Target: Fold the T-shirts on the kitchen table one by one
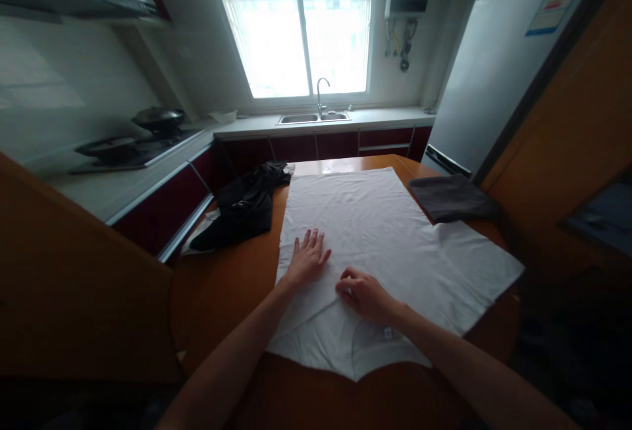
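Note:
A white T-shirt lies spread on a round wooden table, its collar end towards me and one sleeve stretched out to the right. Its left edge runs fairly straight, and a crease crosses the cloth near the collar. My left hand rests flat on the left part of the shirt, fingers spread. Close to its right, my right hand is closed, thumb and fingers curled together in a pinch at the cloth above the collar. A small label shows inside the neckline.
Dark crumpled clothing lies at the table's left edge. A folded dark grey cloth sits at the right. Beyond are a counter with a sink, a stove with a lidded pan, and a fridge on the right.

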Demonstrator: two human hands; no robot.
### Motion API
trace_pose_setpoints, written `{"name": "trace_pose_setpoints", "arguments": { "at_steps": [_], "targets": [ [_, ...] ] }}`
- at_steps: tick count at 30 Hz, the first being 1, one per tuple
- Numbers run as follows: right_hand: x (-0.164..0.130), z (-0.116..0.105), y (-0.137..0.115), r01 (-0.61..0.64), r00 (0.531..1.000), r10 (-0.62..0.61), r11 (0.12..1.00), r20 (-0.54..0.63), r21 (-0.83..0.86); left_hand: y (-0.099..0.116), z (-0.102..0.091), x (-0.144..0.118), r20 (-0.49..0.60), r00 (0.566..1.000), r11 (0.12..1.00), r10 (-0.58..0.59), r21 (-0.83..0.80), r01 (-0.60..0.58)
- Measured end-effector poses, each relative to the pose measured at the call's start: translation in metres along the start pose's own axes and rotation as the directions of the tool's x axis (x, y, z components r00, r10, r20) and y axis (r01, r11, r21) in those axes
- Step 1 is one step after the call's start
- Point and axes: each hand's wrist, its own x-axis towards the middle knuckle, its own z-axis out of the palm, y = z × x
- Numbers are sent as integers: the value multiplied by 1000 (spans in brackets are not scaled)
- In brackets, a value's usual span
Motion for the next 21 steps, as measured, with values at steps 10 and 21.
{"name": "trace_pose_setpoints", "arguments": {
  "at_steps": [10, 21],
  "targets": [
    [1, -1, 1, -6, 1000, 6, 1000, 5, 5, -13, -8, 1, -22, 999, 999, -26, -26, 26],
    [0, -3, -1, -9, 1000, 9, 1000, 13, 23, -24, -3, 5, -187, 961, 979, -202, -63, 194]
  ]
}}
